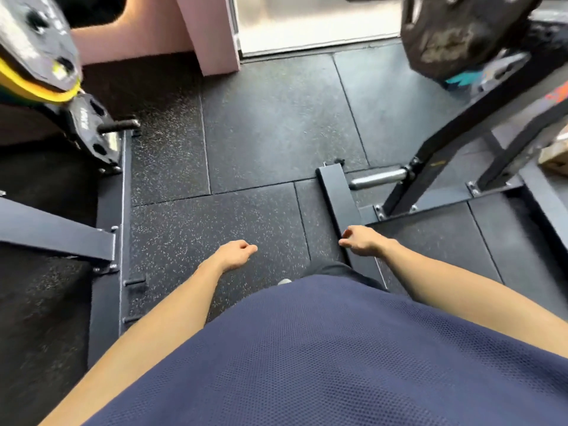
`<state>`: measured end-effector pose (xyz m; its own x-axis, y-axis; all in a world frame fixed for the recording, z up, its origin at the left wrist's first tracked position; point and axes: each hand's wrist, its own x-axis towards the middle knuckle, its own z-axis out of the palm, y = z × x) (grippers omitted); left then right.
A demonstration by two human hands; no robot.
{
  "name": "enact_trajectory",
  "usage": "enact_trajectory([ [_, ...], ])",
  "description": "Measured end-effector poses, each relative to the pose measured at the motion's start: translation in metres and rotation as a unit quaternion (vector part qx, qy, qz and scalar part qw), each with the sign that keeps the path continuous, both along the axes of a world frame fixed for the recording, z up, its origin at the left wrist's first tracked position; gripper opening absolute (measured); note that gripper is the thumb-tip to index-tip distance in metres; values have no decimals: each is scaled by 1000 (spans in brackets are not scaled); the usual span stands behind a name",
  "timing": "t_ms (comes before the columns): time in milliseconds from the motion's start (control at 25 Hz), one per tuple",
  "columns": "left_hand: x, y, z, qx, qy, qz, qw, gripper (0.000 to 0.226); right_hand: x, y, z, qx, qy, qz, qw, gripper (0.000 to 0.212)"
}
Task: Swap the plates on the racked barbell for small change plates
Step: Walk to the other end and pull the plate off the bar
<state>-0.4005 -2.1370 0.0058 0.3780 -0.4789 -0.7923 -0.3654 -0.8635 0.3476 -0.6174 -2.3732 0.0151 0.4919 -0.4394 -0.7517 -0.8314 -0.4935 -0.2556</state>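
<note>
Both my hands hang in front of my body and hold nothing. My left hand [236,254] has loosely curled fingers above the rubber floor. My right hand [361,241] hangs the same way above a black rack foot [336,198]. A large black plate [442,35] sits high at the top right, blurred, on what may be the barbell. At the left, black plates [30,41] with a yellow plate [37,90] behind them hang on storage pegs, and a smaller black plate [92,133] sits lower on another peg.
Black speckled rubber tiles [261,133] cover the floor ahead. A black rack upright and base [461,142] stand at the right with a bare chrome peg [378,179]. Another black frame [113,210] runs along the left. A pink wall corner [212,35] lies ahead.
</note>
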Motion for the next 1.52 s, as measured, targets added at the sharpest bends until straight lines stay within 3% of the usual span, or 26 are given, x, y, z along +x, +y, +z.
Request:
enact_trajectory([
  [200, 52, 4, -11, 6, 20, 162, 987, 46, 134, -50, 2, -7, 6, 152, 988, 36],
  [360, 89, 3, -17, 15, 22, 310, 950, 43, 250, -72, -4, -2, 6, 291, 957, 36],
  [600, 127, -35, -7, -6, 29, 565, 825, 35, 438, -83, 6, 15, 11, 502, 865, 39],
  [840, 113, -74, -4, -25, -6, 729, 684, 23, 525, -63, 2, 19, 25, 616, 787, 39],
  [1000, 109, -65, 17, -42, -37, 776, 628, 35, 539, -28, 9, 35, 20, 663, 748, 44],
  [1240, 132, -5, 70, -45, -137, 791, 595, 48, 568, 46, 63, 74, -74, 679, 727, 47],
  [1520, 187, 78, 182, -42, -293, 761, 578, 48, 610, 124, 162, 86, -227, 678, 694, 51],
])
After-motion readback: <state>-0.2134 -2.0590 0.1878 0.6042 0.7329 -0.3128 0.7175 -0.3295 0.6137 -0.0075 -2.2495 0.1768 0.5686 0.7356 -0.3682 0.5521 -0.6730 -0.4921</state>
